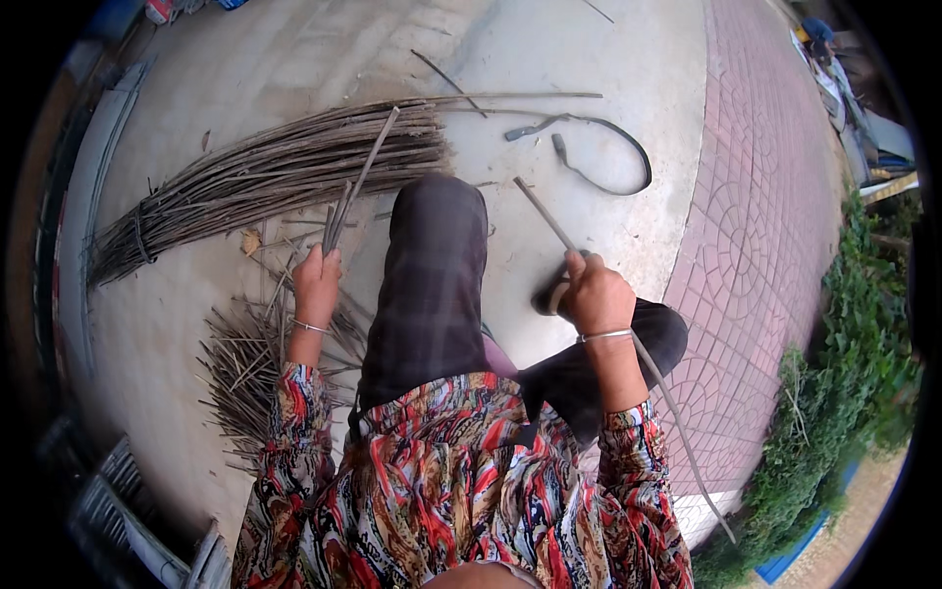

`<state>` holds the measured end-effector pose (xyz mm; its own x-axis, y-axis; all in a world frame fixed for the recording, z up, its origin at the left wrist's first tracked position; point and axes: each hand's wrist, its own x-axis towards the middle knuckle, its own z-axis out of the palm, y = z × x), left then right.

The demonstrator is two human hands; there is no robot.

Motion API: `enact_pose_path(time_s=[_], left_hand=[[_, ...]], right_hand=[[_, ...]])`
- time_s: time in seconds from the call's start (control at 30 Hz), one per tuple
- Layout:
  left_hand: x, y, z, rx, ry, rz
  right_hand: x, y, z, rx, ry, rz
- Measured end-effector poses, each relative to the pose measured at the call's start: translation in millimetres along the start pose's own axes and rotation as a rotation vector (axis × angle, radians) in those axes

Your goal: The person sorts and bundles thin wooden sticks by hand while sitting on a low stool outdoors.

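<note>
My left hand (317, 283) is closed around several thin sticks (366, 169) that point up and to the right, over the butt end of a long bundle. That bundle of thin sticks (280, 166) lies on the concrete, tied near its far left end. In my right hand (600, 294) is one long, thin stick (543, 212); its thick end points up and left, and its thin end trails past my wrist to the lower right. A heap of shorter sticks (239, 368) lies beside my left forearm. A dark strap (639, 143) lies curled on the ground beyond my right hand.
Loose sticks (447, 79) lie beyond the bundle. My raised knee (441, 213) stands between my hands. Pink patterned paving (743, 199) borders the concrete at right, with green plants (846, 331) past it. A person (817, 33) is at the far upper right. Slatted items (121, 486) stand lower left.
</note>
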<state>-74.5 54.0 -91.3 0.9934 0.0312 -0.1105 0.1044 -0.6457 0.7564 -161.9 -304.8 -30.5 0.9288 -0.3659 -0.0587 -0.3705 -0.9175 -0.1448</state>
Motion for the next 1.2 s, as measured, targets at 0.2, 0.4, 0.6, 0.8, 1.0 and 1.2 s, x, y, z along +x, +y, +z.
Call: enact_pose_path(time_s=[0.2, 0.4, 0.6, 0.8, 1.0, 1.2], left_hand=[[22, 116, -6, 0.095, 0.042, 0.544], [6, 184, 18, 0.069, -0.08, 1.043], [12, 171, 17, 0.194, -0.142, 0.961], [33, 159, -7, 0.3, -0.017, 0.907], [64, 127, -42, 0.347, 0.057, 0.722], [91, 92, -57, 0.332, -0.012, 0.469]], right_hand=[[14, -45, -45, 0.066, 0.066, -0.134], [10, -98, -44, 0.132, -0.043, -0.234], [12, -92, -35, 0.23, -0.046, -0.41], [29, -27, -36, 0.275, -0.122, -0.483], [59, 22, -55, 0.178, -0.106, -0.452], [91, 67, -49, 0.057, 0.038, -0.384]])
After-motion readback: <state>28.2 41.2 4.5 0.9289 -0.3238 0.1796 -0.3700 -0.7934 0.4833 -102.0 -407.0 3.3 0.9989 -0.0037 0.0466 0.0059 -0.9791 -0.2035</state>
